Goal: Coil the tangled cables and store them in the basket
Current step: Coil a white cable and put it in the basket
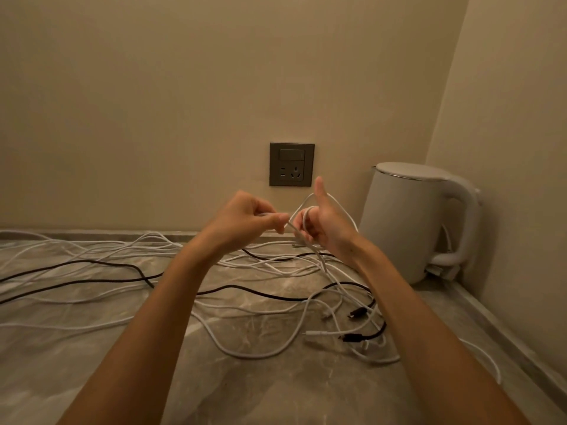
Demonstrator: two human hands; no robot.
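Both my hands are raised above a marble counter (92, 357), in front of the wall. My left hand (245, 219) pinches a white cable between thumb and fingers. My right hand (322, 222) has its thumb up and its fingers curled round a small loop of the same white cable (343, 210), which arcs over the hand and drops to the counter. Below lies a tangle of several white cables (245, 348) and black cables (92, 266) spread across the counter, with plug ends (356, 314) at the right. No basket is in view.
A white electric kettle (411, 222) stands at the back right corner, its cord tucked behind its base. A grey wall socket with a switch (291, 164) sits on the wall behind my hands. The counter's raised edge runs along the back and right walls.
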